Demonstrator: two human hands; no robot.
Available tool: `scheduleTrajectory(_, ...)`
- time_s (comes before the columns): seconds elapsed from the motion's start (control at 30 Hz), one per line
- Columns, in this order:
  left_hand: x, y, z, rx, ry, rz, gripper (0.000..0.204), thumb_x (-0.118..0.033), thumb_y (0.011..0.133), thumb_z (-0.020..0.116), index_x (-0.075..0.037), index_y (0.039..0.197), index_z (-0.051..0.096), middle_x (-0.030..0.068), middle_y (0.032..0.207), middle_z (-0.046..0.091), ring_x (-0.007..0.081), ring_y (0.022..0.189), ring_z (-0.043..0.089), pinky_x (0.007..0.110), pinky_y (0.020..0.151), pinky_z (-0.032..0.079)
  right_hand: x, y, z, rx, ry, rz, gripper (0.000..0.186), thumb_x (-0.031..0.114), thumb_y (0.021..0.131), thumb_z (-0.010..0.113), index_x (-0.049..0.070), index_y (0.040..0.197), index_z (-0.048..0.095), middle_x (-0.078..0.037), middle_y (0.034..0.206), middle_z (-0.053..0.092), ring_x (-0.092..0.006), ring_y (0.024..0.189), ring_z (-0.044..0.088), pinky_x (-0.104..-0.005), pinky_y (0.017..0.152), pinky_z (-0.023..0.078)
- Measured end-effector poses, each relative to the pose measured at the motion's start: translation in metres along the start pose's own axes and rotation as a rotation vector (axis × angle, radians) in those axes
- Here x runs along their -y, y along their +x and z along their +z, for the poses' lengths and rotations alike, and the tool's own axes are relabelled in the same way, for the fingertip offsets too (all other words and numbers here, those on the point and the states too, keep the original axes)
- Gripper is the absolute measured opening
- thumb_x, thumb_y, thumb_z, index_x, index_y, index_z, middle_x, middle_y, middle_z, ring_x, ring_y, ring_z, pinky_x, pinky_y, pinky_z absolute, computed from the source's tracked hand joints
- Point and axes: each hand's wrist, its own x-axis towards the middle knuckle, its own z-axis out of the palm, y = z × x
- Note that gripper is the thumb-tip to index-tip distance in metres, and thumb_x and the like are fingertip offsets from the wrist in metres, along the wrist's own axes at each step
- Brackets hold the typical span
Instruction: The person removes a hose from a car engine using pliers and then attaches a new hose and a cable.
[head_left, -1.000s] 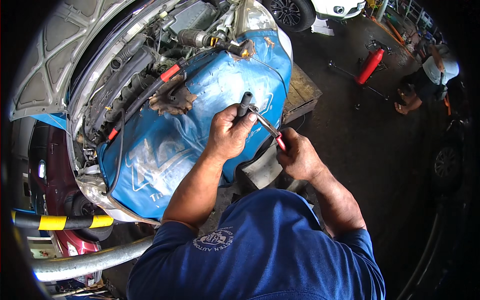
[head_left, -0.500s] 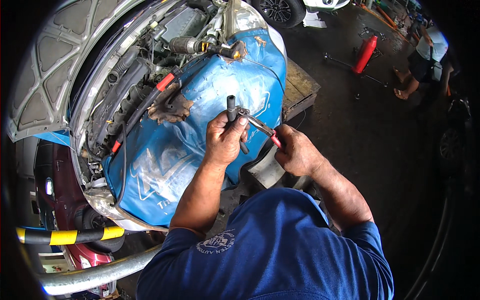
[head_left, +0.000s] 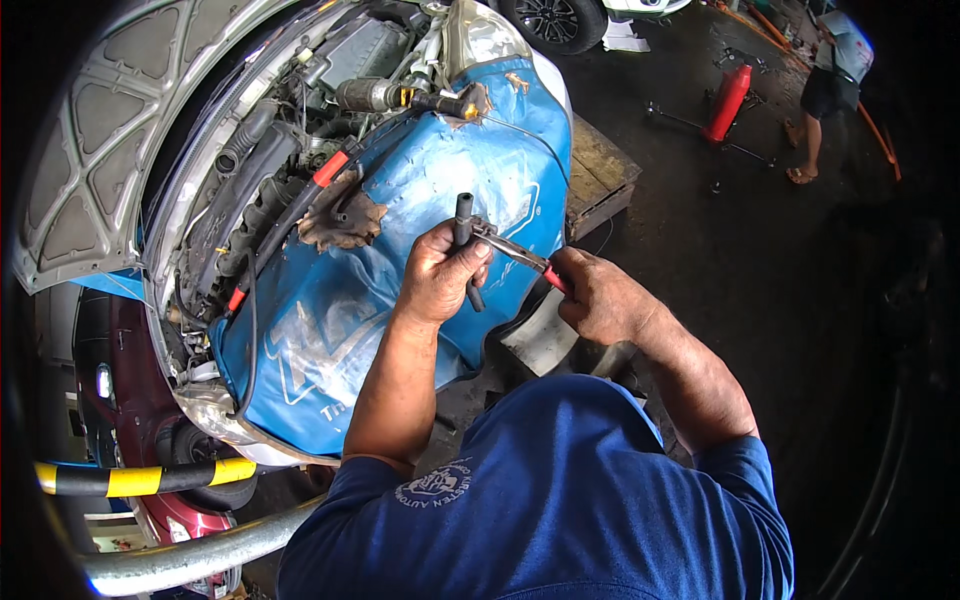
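Observation:
My left hand (head_left: 440, 275) is closed around a short black rubber hose (head_left: 463, 212), which stands up out of the fist and shows again below it. In my right hand (head_left: 612, 300) are pliers (head_left: 518, 253) with red handles, pointing left. Their jaws meet the hose just above my left thumb, where a small metal clamp (head_left: 480, 227) seems to sit; its details are too small to tell. Both hands are over the front edge of a blue fender cover (head_left: 420, 170) draped on the car's front.
The open engine bay (head_left: 265, 150) lies to the left under a raised hood (head_left: 105, 110). A power tool (head_left: 375, 95) rests on the cover's far end. Beyond are a wooden crate (head_left: 600, 170), a red bottle-shaped object (head_left: 728, 103) and another person (head_left: 835, 70). A yellow-black bar (head_left: 135, 478) stands lower left.
Both hands keep their grip, with the hose and pliers shifted only slightly. The other person in the background has moved a little and stands more upright.

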Motion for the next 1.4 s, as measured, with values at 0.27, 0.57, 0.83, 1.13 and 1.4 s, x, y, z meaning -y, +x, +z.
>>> scheduleTrajectory(0.27,-0.005,0.000,-0.003,0.001,0.179,-0.039,0.016,-0.013,0.093,0.068,-0.002,0.103,0.064,0.0039,0.079,0.064,0.0078,0.064,0.054,0.022,0.058,0.046,-0.007,0.002,0.000,0.039,-0.027,-0.013,0.038,0.008,0.081,0.061,-0.002,0.117,0.053,-0.023,0.099,0.063,-0.0390,0.096,0.064,-0.0461,0.083,0.051)
scheduleTrajectory(0.57,0.000,-0.001,-0.003,0.005,0.263,0.002,0.016,-0.012,0.093,0.068,-0.002,0.105,0.064,0.0045,0.078,0.066,0.0078,0.064,0.056,0.022,0.057,0.046,-0.009,0.006,-0.004,0.100,-0.008,0.030,0.050,0.004,0.072,0.058,-0.005,0.121,0.052,-0.023,0.104,0.060,-0.0389,0.102,0.061,-0.0445,0.087,0.049)
scheduleTrajectory(0.83,0.011,-0.005,-0.005,-0.051,0.143,0.026,0.021,-0.007,0.091,0.067,-0.002,0.112,0.065,0.0101,0.088,0.067,0.0134,0.070,0.059,0.026,0.060,0.048,-0.015,0.006,0.004,0.020,-0.071,-0.007,0.059,0.001,0.073,0.055,-0.006,0.131,0.047,-0.025,0.116,0.057,-0.0401,0.113,0.056,-0.0440,0.098,0.047)
scheduleTrajectory(1.13,0.020,-0.009,-0.001,-0.067,-0.097,0.074,0.016,-0.009,0.092,0.068,-0.002,0.107,0.067,0.0068,0.083,0.064,0.0131,0.067,0.058,0.026,0.059,0.048,-0.010,0.001,0.011,-0.072,-0.033,-0.119,0.049,0.006,0.081,0.060,-0.001,0.129,0.051,-0.022,0.112,0.058,-0.0398,0.109,0.059,-0.0450,0.096,0.049)
scheduleTrajectory(1.4,0.024,-0.009,0.010,-0.211,-0.059,0.051,0.015,-0.008,0.093,0.067,0.000,0.105,0.066,0.0066,0.081,0.064,0.0126,0.063,0.056,0.026,0.057,0.047,-0.015,0.001,0.028,-0.153,-0.064,-0.054,0.046,0.009,0.075,0.064,0.000,0.119,0.056,-0.022,0.104,0.059,-0.0409,0.099,0.062,-0.0474,0.087,0.052)
